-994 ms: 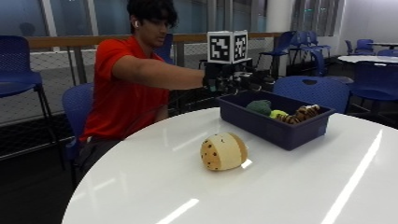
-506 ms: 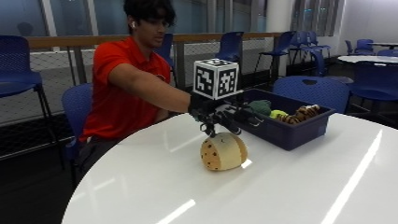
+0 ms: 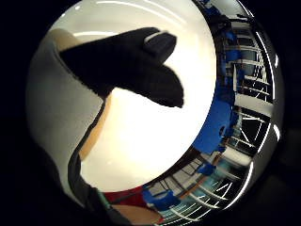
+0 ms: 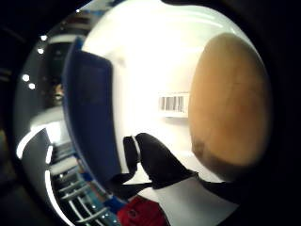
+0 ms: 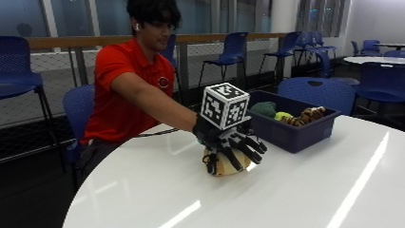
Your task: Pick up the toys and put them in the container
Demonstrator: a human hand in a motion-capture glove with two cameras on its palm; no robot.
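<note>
Black gloved fingers over white table, blue chairs beyond

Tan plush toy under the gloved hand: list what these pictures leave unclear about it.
- Outside view: the gloved right hand covers most of the tan plush toy; its face and shape are hidden.
- Thumb side palm view: the toy fills the frame edge; fingertip contact cannot be told.
- Blue bin: its toys are partly hidden by the wall.

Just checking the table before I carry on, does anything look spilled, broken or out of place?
Nothing looks damaged or spilled. One round tan plush toy sits on the white table, outside the dark blue plastic bin, with the black-gloved right hand over it.
</note>
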